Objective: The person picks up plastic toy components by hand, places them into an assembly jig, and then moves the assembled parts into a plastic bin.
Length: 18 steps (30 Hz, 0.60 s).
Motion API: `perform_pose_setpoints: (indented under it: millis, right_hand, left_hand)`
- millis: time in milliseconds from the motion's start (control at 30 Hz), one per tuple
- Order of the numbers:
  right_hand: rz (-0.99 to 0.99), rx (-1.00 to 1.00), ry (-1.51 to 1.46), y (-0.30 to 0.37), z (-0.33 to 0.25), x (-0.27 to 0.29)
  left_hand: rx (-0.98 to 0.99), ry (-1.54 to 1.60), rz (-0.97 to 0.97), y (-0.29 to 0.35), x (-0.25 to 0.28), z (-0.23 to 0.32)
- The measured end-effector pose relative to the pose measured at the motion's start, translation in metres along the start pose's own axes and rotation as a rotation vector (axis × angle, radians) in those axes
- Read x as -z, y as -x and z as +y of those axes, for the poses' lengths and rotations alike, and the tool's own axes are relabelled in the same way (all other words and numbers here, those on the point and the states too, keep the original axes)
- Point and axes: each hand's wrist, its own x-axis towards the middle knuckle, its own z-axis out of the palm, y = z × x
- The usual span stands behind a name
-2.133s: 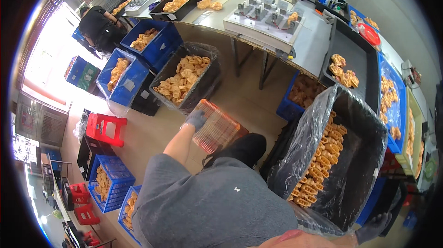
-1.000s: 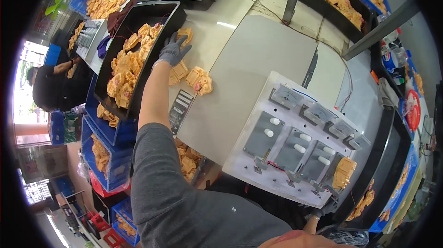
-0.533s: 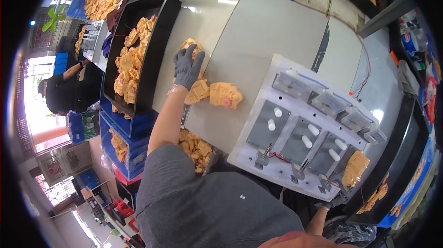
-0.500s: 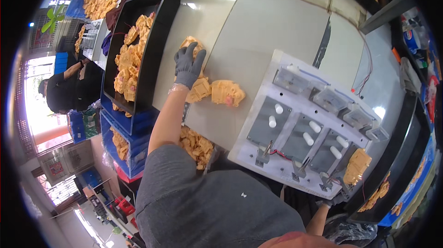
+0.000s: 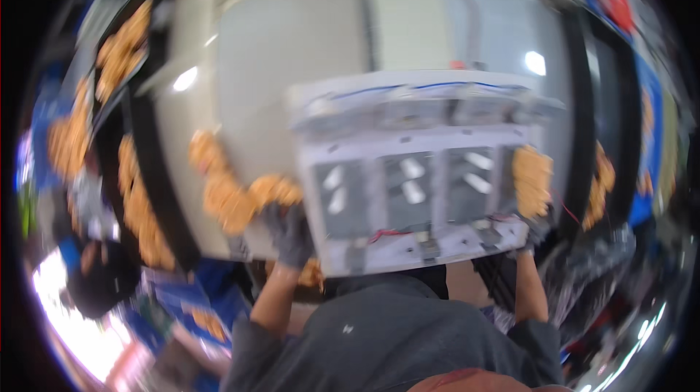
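Observation:
My left hand (image 5: 289, 237), in a grey glove, is beside the left near corner of a white fixture board (image 5: 364, 255). Its blurred fingers reach the near side of an orange moulded piece (image 5: 275, 190); whether they grip it cannot be made out. Two more such pieces, a middle one (image 5: 227, 204) and a farther one (image 5: 206, 150), lie in a row to its left. At the board's right near corner is my gloved right hand (image 5: 536, 231), just below another orange moulded piece (image 5: 533, 179) standing on the rightmost station. Its fingers are smeared and partly hidden.
White pegs (image 5: 412, 179) stand in pairs on the board's grey pads, with clear blocks (image 5: 412, 109) along its far side. Black trays of orange pieces flank the table, left (image 5: 164, 195) and right (image 5: 623, 137). A person (image 5: 102, 275) in dark clothes is at far left.
The view has swung, so the board appears squarer and more central. My left hand has come back from the farthest loose piece to the nearest one. My right hand shows more at the board's corner.

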Motion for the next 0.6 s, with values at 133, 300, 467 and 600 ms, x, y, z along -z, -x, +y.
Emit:
perform_pose_setpoints:
  millis: [133, 300, 467, 600]
  right_hand:
    - [0.041, 0.192, 0.454, -0.009, -0.092, -0.035]
    - [0.065, 0.21, 0.533, -0.018, -0.147, -0.018]
    - [0.038, 0.149, 0.487, -0.017, -0.171, -0.02]
    - [0.049, 0.127, 0.483, -0.015, -0.179, -0.017]
  left_hand:
    - [-0.07, -0.094, 0.015, 0.011, 0.011, -0.008]
    - [-0.113, -0.064, -0.021, -0.01, 0.019, 0.018]
    - [-0.161, -0.094, 0.028, -0.014, 0.017, 0.011]
    - [-0.195, -0.121, 0.043, -0.015, 0.017, 0.012]
